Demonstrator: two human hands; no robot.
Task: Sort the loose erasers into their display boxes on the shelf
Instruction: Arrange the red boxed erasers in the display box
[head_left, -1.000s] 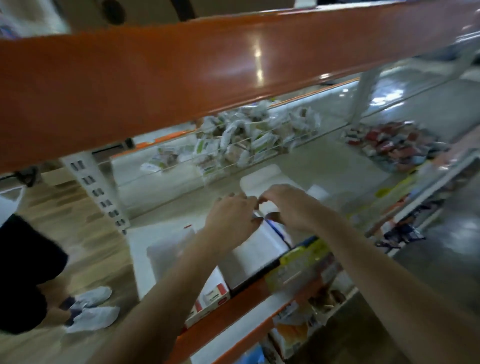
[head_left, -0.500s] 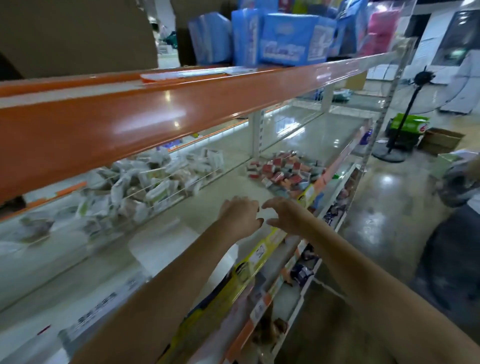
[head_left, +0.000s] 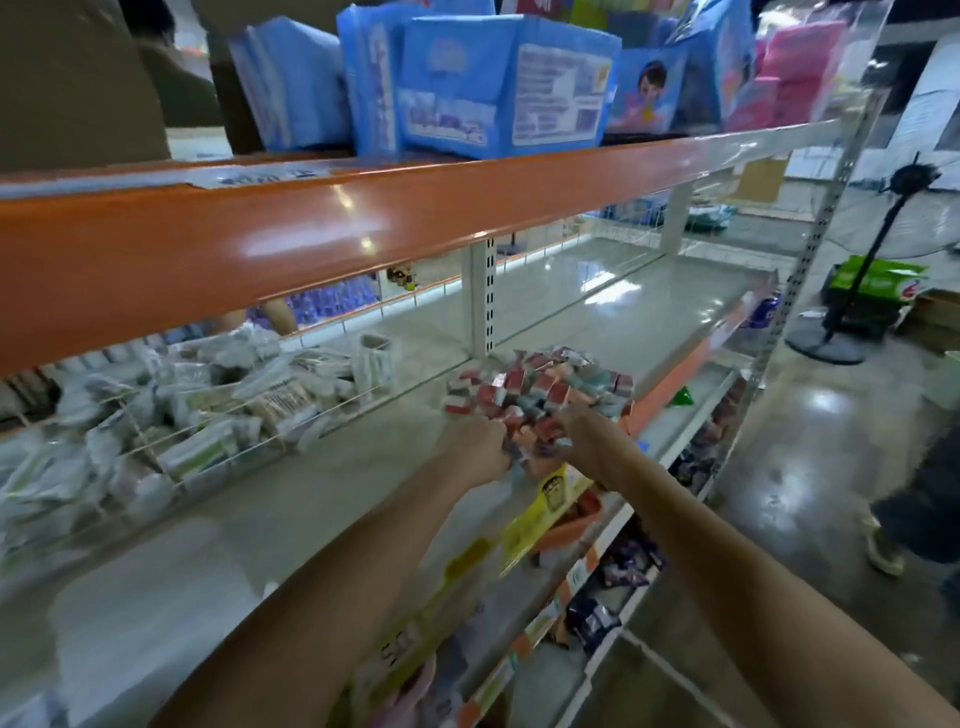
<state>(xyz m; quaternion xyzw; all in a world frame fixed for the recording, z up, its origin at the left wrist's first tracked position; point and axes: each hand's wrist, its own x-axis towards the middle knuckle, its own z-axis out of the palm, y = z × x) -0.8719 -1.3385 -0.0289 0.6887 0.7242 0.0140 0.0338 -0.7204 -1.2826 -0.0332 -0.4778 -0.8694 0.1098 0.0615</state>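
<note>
Left hand (head_left: 480, 449): knuckles toward the camera, fingers curled down at the near edge of the eraser heap; its grip is narrow, and whether it already pinches an eraser is hidden behind the hand, so I cannot tell.
Right hand (head_left: 589, 436): just beside the left, fingers also bent into the near edge of the heap; what it holds, if anything, is hidden as well.
Erasers (head_left: 540, 389): a loose heap of small red, pink and teal wrapped blocks on the shelf (head_left: 613, 312), touching both hands and spreading away from them toward the back and right.
Key relation: the heap lies straight ahead of both grips; neither hand is clearly nearer, the right sitting slightly further into it.
Long axis: single blocks lie at mixed angles, too blurred to read.
Display boxes: none clearly seen near the heap.
White packets (head_left: 208, 410): a second pile behind a wire divider, well to the left.
</note>
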